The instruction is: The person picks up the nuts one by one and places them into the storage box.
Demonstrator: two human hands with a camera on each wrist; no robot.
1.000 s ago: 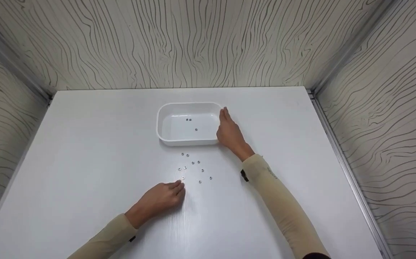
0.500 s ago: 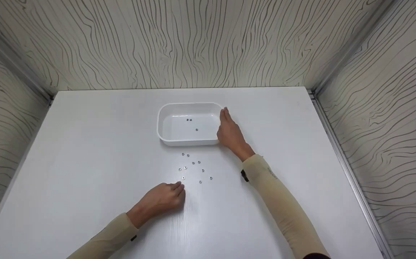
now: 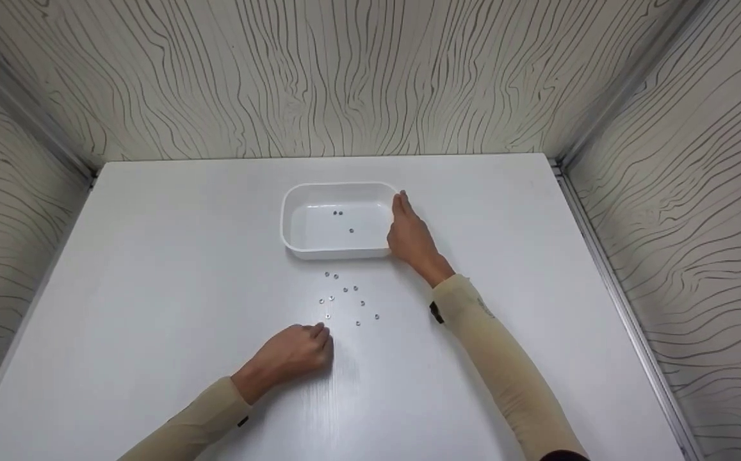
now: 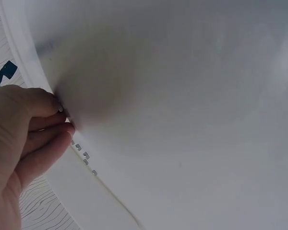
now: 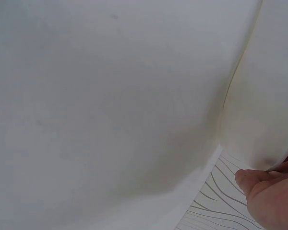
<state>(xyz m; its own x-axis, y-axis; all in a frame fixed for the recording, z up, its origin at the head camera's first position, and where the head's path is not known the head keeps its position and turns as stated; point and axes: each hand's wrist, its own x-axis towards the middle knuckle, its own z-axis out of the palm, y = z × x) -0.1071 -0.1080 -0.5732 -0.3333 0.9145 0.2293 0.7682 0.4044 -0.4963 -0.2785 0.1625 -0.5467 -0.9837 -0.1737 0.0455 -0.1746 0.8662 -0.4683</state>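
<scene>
My left hand [image 3: 296, 352] is low over the white table, thumb and fingertips pinched together just in front of the nearest loose nut [image 3: 328, 316]. In the left wrist view, a small shiny bit like a nut [image 4: 61, 109] shows at the thumb tip, mostly hidden by the fingers. Several more small metal nuts [image 3: 345, 290] lie scattered between this hand and a white rectangular container [image 3: 338, 254]. Inside the container are 3 nuts [image 3: 351, 230]. My right hand [image 3: 412, 238] grips the container's right wall, with two fingers stretched along the rim.
The white table [image 3: 171, 256] runs back to a wall [image 3: 319, 77] patterned with wood-grain lines. Side walls rise at left and right, with a metal rail [image 3: 620, 298] along the table's right edge. A dark teal piece [image 4: 7, 71] shows at the left wrist view's edge.
My left hand has shifted very slightly right, its fingertips drawn in a little. The right hand and the container stay in place, and the loose nuts lie as before.
</scene>
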